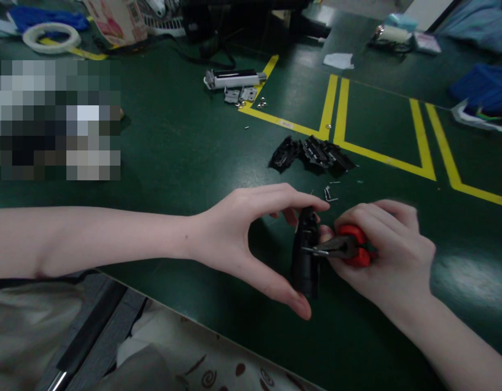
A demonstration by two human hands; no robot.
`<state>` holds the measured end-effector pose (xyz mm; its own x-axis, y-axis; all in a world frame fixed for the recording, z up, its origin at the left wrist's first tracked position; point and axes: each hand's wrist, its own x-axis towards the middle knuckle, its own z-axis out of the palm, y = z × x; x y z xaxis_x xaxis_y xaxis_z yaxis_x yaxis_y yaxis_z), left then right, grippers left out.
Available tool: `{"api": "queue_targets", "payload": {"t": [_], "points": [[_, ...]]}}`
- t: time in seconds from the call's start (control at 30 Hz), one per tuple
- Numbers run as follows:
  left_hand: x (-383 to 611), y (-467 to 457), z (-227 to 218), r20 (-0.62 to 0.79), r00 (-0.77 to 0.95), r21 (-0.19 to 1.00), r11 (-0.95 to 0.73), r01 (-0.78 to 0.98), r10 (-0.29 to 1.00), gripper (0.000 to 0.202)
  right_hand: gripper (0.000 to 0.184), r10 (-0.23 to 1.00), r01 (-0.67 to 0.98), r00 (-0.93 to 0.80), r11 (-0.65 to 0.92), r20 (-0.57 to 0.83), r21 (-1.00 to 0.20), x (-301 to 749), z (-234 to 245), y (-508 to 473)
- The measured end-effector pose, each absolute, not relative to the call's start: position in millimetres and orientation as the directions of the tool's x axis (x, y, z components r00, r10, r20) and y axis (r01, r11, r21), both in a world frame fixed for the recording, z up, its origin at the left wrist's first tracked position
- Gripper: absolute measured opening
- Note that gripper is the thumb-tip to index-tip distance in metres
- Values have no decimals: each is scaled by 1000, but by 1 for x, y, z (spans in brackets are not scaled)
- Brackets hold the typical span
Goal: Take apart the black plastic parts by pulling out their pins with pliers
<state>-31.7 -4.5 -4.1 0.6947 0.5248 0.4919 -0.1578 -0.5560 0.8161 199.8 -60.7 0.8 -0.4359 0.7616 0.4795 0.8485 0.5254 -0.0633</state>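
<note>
My left hand (pixel 251 239) pinches a long black plastic part (pixel 305 255) between thumb and fingers, holding it upright on the green table (pixel 173 152). My right hand (pixel 383 252) is closed round red-handled pliers (pixel 348 247). The pliers' dark jaws point left and touch the side of the black part, gripping what looks like a small metal pin. A few small metal pins (pixel 329 194) lie just beyond my fingers.
A heap of black plastic parts (pixel 311 155) lies behind the hands. Farther back are a white and black device (pixel 232 79), small metal plates (pixel 239 95) and screws. Yellow lines (pixel 336 108) mark the table. A tape roll (pixel 51 37) sits at far left.
</note>
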Motion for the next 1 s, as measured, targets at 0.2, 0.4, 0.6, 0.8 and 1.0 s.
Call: {"api": "queue_targets", "payload": {"t": [0.2, 0.4, 0.6, 0.8, 1.0], "points": [[-34, -4, -2, 467, 720, 834, -526, -166, 513, 79, 15, 730, 831, -469, 555, 498, -30, 202, 1, -59], [-37, -4, 0, 386, 763, 875, -468, -125, 518, 67, 16, 747, 842, -461, 539, 478, -30, 203, -1, -60], [-34, -7, -1, 412, 746, 856, -503, -120, 523, 74, 17, 749, 836, -473, 548, 464, -34, 205, -1, -59], [-34, -7, -4, 472, 748, 787, -605, -118, 467, 84, 15, 783, 841, -462, 536, 417, -76, 202, 2, -59], [-34, -6, -4, 480, 738, 785, -608, -119, 474, 85, 14, 770, 827, -477, 556, 423, -81, 204, 1, -58]]}}
